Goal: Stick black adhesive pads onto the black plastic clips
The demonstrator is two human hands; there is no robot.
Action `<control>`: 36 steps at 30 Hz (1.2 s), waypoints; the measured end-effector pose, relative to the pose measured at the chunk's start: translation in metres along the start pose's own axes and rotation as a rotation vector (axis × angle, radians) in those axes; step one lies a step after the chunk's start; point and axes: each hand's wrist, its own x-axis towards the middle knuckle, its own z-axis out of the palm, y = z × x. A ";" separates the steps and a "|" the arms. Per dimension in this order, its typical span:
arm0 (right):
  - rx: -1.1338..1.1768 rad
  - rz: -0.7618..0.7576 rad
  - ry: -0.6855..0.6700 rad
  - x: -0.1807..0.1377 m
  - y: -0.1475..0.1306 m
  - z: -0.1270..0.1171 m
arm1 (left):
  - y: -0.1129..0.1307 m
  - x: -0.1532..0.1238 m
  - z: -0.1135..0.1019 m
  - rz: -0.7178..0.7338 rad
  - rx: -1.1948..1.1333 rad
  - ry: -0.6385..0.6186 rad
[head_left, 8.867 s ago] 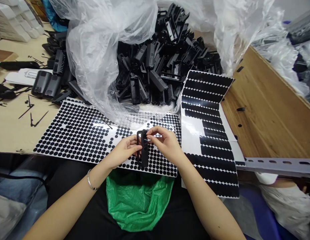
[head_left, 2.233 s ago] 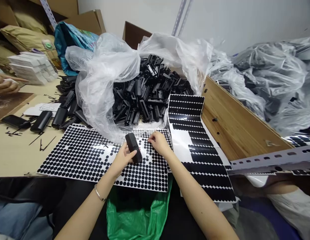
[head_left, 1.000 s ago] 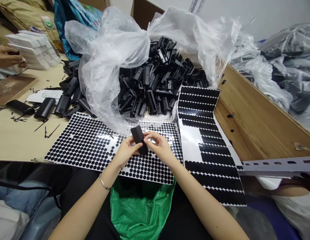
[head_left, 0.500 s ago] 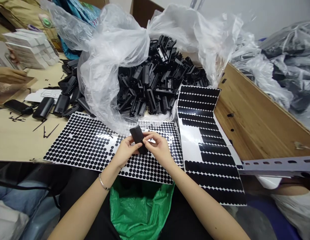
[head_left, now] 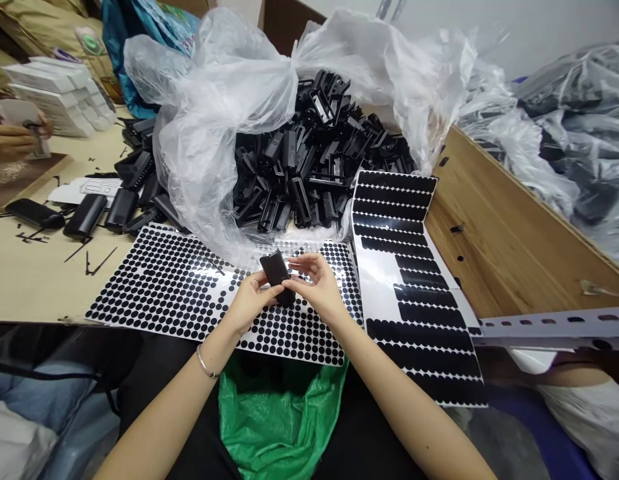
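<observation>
A small black plastic casing [head_left: 276, 268] is held tilted above a white sheet of round black stickers [head_left: 169, 287]. My left hand [head_left: 252, 300] grips the casing from its left side, thumb across the lower front. My right hand [head_left: 316, 287] is at the casing's right edge; its thumb tip touches the front while the other fingers are raised and spread, apart from it. Whether a sticker is on the thumb cannot be made out. Behind the hands lies a heap of black plastic parts [head_left: 294, 167] in a clear plastic bag [head_left: 204, 133].
A second sheet with rows of black stickers [head_left: 424, 347] leans against a wooden board [head_left: 514, 233] at right. Several black casings [head_left: 86, 217] lie at left, near another person's hand [head_left: 12, 141] and stacked white boxes [head_left: 59, 100]. A green bag [head_left: 279, 427] hangs open below the table edge.
My right fingers have lifted and spread away from the casing, leaving the thumb against it. My left hand keeps its hold. At far left, the other person's hand has moved up and holds something small.
</observation>
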 end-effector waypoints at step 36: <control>-1.199 0.135 0.041 -0.020 -0.051 -0.183 | -0.001 -0.002 -0.002 -0.088 0.033 -0.218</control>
